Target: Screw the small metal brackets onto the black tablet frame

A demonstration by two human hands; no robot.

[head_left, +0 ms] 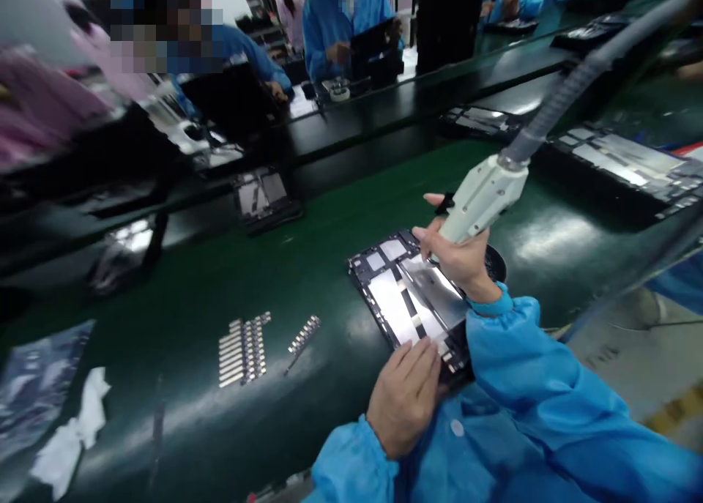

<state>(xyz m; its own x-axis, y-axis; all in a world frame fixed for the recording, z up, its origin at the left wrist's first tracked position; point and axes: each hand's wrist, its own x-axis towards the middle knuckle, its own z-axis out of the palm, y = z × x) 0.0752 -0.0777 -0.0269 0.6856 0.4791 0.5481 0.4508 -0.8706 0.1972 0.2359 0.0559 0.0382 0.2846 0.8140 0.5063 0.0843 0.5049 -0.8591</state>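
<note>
Opened tablet (389,302) lies on the green table (324,261), long axis running away and leftward; my left hand (403,400), unclenched, touches its near end, my right hand (464,261) grasps the power screwdriver (483,195) over its right side.

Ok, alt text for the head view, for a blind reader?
A right hand holds a pale tool over an opened device; the left hand rests on its near edge. Small parts lie on the green bench.
</note>
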